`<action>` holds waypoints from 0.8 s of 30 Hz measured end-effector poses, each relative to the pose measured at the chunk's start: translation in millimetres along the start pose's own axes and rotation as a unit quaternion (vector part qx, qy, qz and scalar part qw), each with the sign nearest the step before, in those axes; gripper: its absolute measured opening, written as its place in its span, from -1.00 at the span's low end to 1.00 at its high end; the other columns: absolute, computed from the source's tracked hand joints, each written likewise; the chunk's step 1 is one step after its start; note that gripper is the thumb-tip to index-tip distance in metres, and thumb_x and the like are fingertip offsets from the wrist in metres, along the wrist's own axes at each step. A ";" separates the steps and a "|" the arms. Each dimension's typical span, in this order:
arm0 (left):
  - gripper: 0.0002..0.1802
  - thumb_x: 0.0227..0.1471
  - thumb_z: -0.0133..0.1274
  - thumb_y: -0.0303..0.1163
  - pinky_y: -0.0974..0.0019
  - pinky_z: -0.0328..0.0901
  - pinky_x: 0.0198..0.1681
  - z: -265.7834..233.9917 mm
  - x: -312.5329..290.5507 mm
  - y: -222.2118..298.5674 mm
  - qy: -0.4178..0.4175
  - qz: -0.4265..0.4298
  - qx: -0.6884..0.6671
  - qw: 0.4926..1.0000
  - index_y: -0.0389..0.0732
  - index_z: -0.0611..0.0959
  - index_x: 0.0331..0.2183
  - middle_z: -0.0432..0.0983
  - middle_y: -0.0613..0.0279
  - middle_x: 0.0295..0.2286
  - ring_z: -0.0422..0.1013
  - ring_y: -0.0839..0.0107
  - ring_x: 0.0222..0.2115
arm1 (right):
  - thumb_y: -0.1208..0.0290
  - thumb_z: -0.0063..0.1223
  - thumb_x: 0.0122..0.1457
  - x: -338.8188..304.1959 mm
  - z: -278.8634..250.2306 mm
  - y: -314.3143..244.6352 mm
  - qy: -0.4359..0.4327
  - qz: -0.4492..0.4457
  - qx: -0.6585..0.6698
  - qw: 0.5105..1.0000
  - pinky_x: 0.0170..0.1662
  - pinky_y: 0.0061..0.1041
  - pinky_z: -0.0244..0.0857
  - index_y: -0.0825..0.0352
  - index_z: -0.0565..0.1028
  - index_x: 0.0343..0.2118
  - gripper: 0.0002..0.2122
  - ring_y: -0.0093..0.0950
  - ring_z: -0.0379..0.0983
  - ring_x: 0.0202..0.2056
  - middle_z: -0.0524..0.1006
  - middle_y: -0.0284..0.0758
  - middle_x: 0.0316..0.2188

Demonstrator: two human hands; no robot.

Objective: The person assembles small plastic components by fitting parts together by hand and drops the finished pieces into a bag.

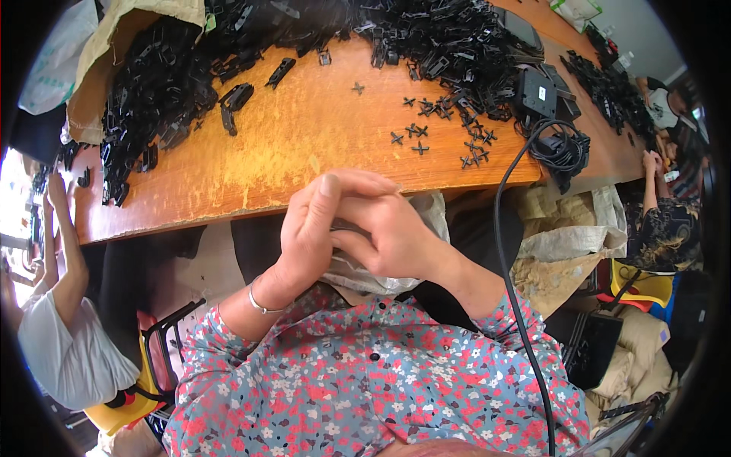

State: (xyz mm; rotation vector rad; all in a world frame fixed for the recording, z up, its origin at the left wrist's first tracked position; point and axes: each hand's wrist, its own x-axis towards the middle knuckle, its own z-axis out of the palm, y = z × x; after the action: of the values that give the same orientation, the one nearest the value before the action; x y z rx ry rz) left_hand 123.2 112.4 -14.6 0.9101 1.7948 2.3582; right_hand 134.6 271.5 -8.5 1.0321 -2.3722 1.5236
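Just off the table's front edge, my left hand [306,232] and my right hand [390,228] are closed together. The left thumb points up, and its fingers pass behind the right hand. My right fingers curl in toward the left palm. A dark sliver shows in the gap between the hands; whether it is a small part or only shadow I cannot make out. Past the hands, on the wooden table [259,164], lie several small black cross-shaped pieces [419,149]. Farther off at the left are loose black clip-like plastic parts [237,97].
Large heaps of black plastic parts [156,84] line the far side. A black box-shaped device [536,93] and a coiled cable [560,148] sit at the right; the cable runs down past my right arm. Woven sacks [571,244] stand below. People sit at both sides.
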 end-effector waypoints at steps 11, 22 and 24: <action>-0.67 0.46 -0.10 -0.32 0.51 0.14 -0.49 -21.2 -0.5 11.2 0.170 -0.083 0.143 0.971 -0.33 0.67 -0.23 0.42 0.40 -0.60 0.27 0.68 -0.57 | 0.41 0.17 0.30 -4.0 -3.5 -19.0 -0.121 0.249 0.236 0.932 -0.35 -0.39 0.43 0.45 0.49 -0.23 -0.82 -0.31 0.58 -0.46 0.56 -0.18 -0.50; -0.79 0.36 0.02 -0.44 0.48 0.19 -0.52 -13.1 -20.3 4.8 0.090 -0.104 0.230 0.963 -0.33 0.70 -0.25 0.43 0.39 -0.60 0.29 0.69 -0.56 | 0.47 0.12 0.33 -24.2 2.3 -6.9 -0.108 0.219 0.154 0.957 -0.48 -0.42 0.38 0.40 0.48 -0.29 -0.89 -0.42 0.55 -0.59 0.57 -0.27 -0.61; -0.91 0.23 0.12 -0.57 0.31 0.31 -0.48 -18.3 -19.5 -6.8 0.066 0.022 0.326 0.943 -0.33 0.70 -0.27 0.54 0.17 -0.54 0.43 0.43 -0.57 | 0.45 0.12 0.32 -29.7 0.0 -2.3 -0.108 0.278 0.155 0.942 -0.44 -0.40 0.39 0.40 0.48 -0.30 -0.87 -0.39 0.56 -0.57 0.56 -0.25 -0.61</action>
State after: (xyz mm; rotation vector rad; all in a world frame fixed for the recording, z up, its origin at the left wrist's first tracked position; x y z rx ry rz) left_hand 128.6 91.6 -31.8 0.8455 2.7073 1.8820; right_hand 158.4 284.9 -20.3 0.6197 -2.8029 2.1249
